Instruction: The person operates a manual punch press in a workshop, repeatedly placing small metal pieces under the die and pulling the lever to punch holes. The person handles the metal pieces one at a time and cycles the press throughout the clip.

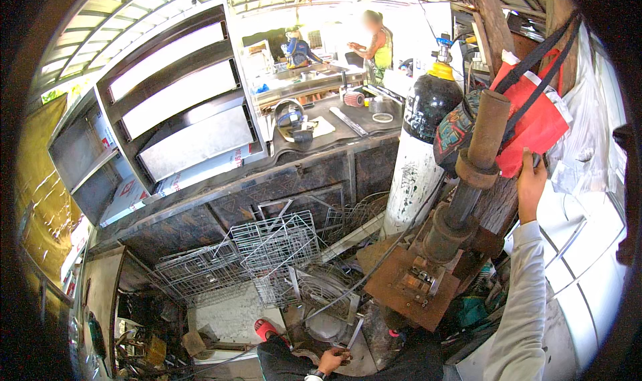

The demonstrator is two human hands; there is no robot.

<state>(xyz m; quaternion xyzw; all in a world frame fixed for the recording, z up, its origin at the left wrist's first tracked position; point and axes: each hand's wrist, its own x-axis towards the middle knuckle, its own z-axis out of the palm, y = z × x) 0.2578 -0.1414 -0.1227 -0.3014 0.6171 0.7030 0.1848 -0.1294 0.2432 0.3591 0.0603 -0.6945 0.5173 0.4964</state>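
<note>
My right hand is raised at the right, its fingers closed at the lower edge of a red cloth bag with dark straps. A small dark bit shows by the fingertips; I cannot make out what it is. Low in the middle, my left hand is near my knee with its fingers curled. A pale metal strip rises close by; whether the hand holds it is unclear. Between my hands stands a rusty press-like post over a brown metal plate.
A tall black-and-white gas cylinder stands behind the post. Wire racks lean against the workbench, which bears a welding mask and a large metal cabinet frame. Farther back, a person stands by another table.
</note>
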